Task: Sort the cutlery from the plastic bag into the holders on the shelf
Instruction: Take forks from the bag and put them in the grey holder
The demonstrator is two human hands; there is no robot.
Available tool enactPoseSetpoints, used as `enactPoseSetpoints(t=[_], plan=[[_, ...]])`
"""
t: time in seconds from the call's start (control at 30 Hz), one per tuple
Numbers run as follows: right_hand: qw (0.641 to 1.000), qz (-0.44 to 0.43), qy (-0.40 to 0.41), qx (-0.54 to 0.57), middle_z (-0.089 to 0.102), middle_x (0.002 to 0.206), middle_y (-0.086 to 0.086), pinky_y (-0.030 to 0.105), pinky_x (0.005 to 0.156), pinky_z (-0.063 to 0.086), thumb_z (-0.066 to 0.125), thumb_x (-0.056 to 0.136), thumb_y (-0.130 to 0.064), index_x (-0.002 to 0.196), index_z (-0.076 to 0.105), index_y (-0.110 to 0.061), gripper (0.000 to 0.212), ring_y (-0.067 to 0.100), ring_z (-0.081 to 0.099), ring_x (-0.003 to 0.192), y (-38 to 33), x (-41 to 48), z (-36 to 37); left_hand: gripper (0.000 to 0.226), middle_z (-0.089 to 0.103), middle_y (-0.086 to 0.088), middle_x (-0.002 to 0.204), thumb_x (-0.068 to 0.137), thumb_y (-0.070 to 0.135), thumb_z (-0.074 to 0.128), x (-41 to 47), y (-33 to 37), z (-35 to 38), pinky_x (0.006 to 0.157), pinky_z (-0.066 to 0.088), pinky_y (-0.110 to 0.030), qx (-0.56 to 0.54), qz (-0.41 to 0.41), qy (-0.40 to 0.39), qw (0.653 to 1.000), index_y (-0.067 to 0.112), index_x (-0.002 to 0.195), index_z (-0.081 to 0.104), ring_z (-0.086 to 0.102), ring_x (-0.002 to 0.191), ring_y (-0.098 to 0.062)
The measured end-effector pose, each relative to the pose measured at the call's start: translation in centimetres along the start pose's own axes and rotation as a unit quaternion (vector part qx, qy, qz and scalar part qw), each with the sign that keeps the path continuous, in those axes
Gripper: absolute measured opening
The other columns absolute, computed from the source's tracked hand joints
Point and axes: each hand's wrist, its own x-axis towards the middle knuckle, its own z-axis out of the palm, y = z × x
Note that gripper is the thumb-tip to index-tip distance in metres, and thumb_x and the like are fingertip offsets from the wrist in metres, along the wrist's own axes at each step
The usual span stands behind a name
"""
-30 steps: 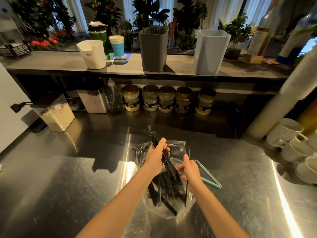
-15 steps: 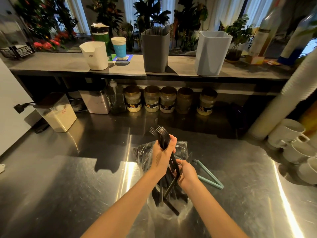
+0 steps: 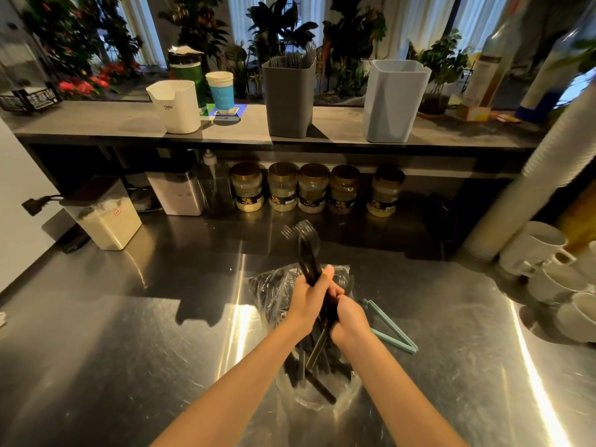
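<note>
A clear plastic bag point(image 3: 274, 288) of black cutlery lies open on the steel counter point(image 3: 129, 333). My left hand point(image 3: 308, 301) grips a bundle of black forks point(image 3: 306, 250), tines up, above the bag. My right hand point(image 3: 350, 321) is just right of it, fingers curled on the handles of the same bundle. More black handles point(image 3: 306, 372) stick out of the bag's near mouth. On the shelf point(image 3: 96, 121) stand a dark grey holder point(image 3: 288, 98) with cutlery in it and a pale blue-grey holder point(image 3: 395, 101).
A light teal bag clip point(image 3: 392, 330) lies right of the bag. A white container point(image 3: 175, 104) and a blue paper cup point(image 3: 221, 91) stand on the shelf at left. Several jars point(image 3: 311, 188) line up under it. White mugs point(image 3: 545, 262) crowd the right edge.
My left hand lifted the fork bundle higher out of the bag. My right hand moved in from the bag's edge and closed on the bundle's handles.
</note>
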Motion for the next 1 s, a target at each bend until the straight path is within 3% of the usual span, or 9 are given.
enactPoseSetpoints(t=[0.13,0.3,0.47,0.57,0.63,0.73,0.8,0.9,1.0], plan=[[0.996,-0.03,0.031,-0.081,0.062,0.096,0.012,0.04,0.092,0.048,0.04,0.099,-0.012,0.089,0.057,-0.009,0.02,0.023,0.06,0.089,-0.2,0.6,-0.5,0.045,0.049,-0.001,0.05,0.096,0.023,0.052,0.5,0.8,-0.3,0.066,0.047,-0.024,0.008,-0.002,-0.003,1.0,0.01,0.053,0.046,0.051,0.051,-0.012],[0.978,-0.154,0.041,-0.131,0.056,0.08,0.003,0.024,0.055,0.039,0.041,0.099,-0.016,0.09,0.055,-0.015,0.017,0.012,0.046,0.057,-1.5,0.6,-1.0,0.039,0.042,0.007,0.043,0.097,0.022,0.05,0.5,1.2,-0.7,0.056,0.041,-0.022,0.047,-0.017,-0.009,0.999,0.012,0.059,0.047,0.041,0.042,-0.007],[0.951,-0.24,-0.075,-0.178,0.056,0.081,0.0,0.014,0.04,0.033,0.05,0.093,-0.04,0.104,0.057,-0.017,0.026,0.003,0.04,0.047,-3.5,-0.4,0.2,0.022,0.044,0.006,0.05,0.096,0.02,0.052,0.8,1.6,-0.6,0.047,0.034,-0.022,0.108,-0.062,-0.027,0.992,0.014,0.075,0.055,0.036,0.047,-0.01],[0.93,-0.262,-0.104,-0.236,0.058,0.091,-0.002,0.023,0.069,0.051,0.063,0.087,-0.031,0.105,0.05,-0.024,0.024,0.009,0.058,0.079,-3.7,-1.0,1.1,0.012,0.056,0.002,0.065,0.095,0.017,0.053,1.0,1.8,-0.3,0.057,0.04,-0.024,0.213,-0.063,-0.043,0.974,0.012,0.085,0.058,0.046,0.056,-0.011],[0.936,-0.26,-0.108,-0.211,0.062,0.093,-0.004,0.028,0.079,0.051,0.07,0.082,-0.022,0.099,0.052,-0.027,0.025,0.011,0.06,0.089,-3.9,-1.0,1.4,0.012,0.067,-0.005,0.087,0.095,0.016,0.053,1.1,1.5,-0.4,0.078,0.05,-0.029,0.258,-0.037,-0.05,0.964,0.01,0.099,0.062,0.06,0.078,-0.016],[0.943,-0.25,-0.106,-0.192,0.066,0.093,0.002,0.028,0.075,0.053,0.073,0.081,-0.014,0.097,0.058,-0.022,0.024,0.015,0.063,0.089,-4.1,-0.6,1.6,0.021,0.066,-0.004,0.107,0.092,0.012,0.056,1.0,1.6,-1.1,0.099,0.047,-0.038,0.266,-0.023,-0.081,0.96,0.012,0.114,0.059,0.061,0.104,-0.022],[0.947,-0.245,-0.098,-0.186,0.065,0.092,0.006,0.021,0.059,0.052,0.071,0.082,-0.012,0.102,0.06,-0.011,0.022,0.011,0.063,0.076,-4.3,-0.5,1.6,0.042,0.06,0.003,0.113,0.088,0.005,0.06,0.9,1.8,-1.6,0.101,0.044,-0.032,0.251,-0.008,-0.134,0.959,0.015,0.128,0.049,0.056,0.112,-0.016],[0.946,-0.237,-0.121,-0.186,0.058,0.075,0.006,0.01,0.037,0.038,0.065,0.087,-0.01,0.102,0.06,0.002,0.02,0.0,0.053,0.041,-4.8,-0.6,1.5,0.042,0.061,0.001,0.111,0.087,0.002,0.06,0.9,2.5,-2.5,0.091,0.047,-0.023,0.261,0.012,-0.179,0.948,0.014,0.126,0.05,0.058,0.103,-0.01],[0.935,-0.247,-0.152,-0.204,0.059,0.076,0.006,0.011,0.037,0.038,0.062,0.089,-0.01,0.102,0.059,0.002,0.019,-0.001,0.053,0.039,-5.6,-0.8,1.7,0.025,0.062,-0.001,0.106,0.093,0.007,0.054,1.1,3.3,-3.1,0.087,0.05,-0.02,0.224,0.022,-0.193,0.955,0.013,0.117,0.053,0.06,0.095,-0.007]])
